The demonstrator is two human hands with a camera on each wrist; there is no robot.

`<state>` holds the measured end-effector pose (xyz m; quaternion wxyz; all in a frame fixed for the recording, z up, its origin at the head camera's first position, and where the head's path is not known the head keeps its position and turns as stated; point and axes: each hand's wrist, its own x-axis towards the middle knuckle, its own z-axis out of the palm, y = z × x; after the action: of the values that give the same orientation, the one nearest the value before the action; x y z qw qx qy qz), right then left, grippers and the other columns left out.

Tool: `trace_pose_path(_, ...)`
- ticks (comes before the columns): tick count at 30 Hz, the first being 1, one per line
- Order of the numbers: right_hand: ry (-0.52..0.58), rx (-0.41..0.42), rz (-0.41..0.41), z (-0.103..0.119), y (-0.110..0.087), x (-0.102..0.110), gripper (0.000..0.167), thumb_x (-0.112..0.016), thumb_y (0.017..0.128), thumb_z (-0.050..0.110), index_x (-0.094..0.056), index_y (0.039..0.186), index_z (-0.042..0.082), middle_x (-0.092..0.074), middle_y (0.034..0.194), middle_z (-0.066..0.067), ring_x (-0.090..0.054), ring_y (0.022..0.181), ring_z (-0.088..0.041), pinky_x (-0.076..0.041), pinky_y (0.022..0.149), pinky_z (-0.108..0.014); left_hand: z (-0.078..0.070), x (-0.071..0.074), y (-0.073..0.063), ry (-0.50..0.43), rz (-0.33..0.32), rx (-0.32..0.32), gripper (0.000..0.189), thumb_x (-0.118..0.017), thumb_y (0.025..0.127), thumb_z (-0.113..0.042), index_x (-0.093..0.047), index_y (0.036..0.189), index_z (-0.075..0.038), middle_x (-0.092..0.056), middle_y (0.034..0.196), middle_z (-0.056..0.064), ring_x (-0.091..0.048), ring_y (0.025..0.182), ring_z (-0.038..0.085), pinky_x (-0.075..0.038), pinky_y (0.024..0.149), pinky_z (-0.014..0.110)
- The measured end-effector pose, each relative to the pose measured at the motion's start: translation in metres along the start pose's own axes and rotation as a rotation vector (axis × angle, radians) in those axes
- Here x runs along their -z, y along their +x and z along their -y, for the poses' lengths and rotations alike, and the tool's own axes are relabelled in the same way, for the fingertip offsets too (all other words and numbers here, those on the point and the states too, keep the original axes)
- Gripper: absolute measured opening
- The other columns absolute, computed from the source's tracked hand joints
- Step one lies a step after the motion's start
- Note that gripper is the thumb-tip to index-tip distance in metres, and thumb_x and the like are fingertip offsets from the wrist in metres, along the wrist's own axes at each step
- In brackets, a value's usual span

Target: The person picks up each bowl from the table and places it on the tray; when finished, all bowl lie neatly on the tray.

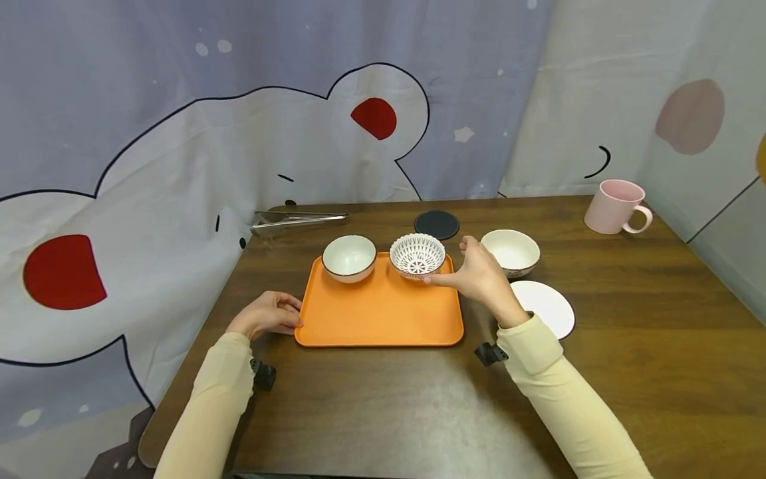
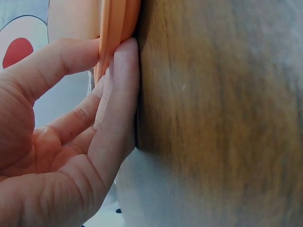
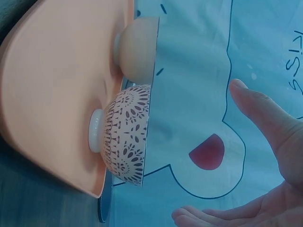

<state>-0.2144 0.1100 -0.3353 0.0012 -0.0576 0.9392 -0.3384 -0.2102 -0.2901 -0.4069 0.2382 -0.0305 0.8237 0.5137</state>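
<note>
An orange tray (image 1: pixel 383 322) lies on the wooden table, its left rim pinched between the thumb and fingers of my left hand (image 1: pixel 272 314). In the left wrist view the thumb (image 2: pixel 75 56) presses the rim from one side and a finger (image 2: pixel 124 66) sits beneath it. Toward the tray's back right stands a patterned bowl (image 3: pixel 128 132), upright. Over its right side my right hand (image 1: pixel 479 273) is spread, holding nothing; the right wrist view shows a gap between hand and bowl. A plain white bowl (image 1: pixel 349 256) with a dark rim stands at the tray's back left.
To the right of the tray are another bowl (image 1: pixel 511 251) and a white plate (image 1: pixel 546 307), the plate partly behind my right wrist. A dark round coaster (image 1: pixel 437 224) and metal tongs (image 1: pixel 299 219) lie behind the tray. A pink mug (image 1: pixel 612 207) stands at the back right.
</note>
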Motion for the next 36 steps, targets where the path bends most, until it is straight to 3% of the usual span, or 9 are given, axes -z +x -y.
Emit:
trace_pose_path(9, 0.028, -0.021, 0.013, -0.009, -0.008, 0.007, 0.107, -0.084, 0.071, 0.045, -0.030, 0.145, -0.010, -0.042, 0.146, -0.026, -0.042, 0.134, -0.041, -0.036, 0.111, -0.053, 0.001, 0.001, 0.000, 0.000, 0.004, -0.008, 0.045, -0.068, 0.084, 0.003, -0.049, 0.124, 0.014, -0.062, 0.094, 0.010, -0.066, 0.080, 0.016, -0.061, 0.078, 0.035)
trace_pose_path(36, 0.007, -0.029, -0.015, -0.046, -0.050, 0.029, 0.114, -0.084, 0.070, 0.045, -0.022, 0.147, -0.012, -0.039, 0.146, -0.029, -0.037, 0.136, -0.043, -0.032, 0.112, -0.056, -0.002, -0.001, -0.001, 0.012, 0.004, 0.000, 0.048, -0.068, 0.084, 0.001, -0.048, 0.126, 0.014, -0.063, 0.097, 0.011, -0.066, 0.081, 0.016, -0.061, 0.079, 0.036)
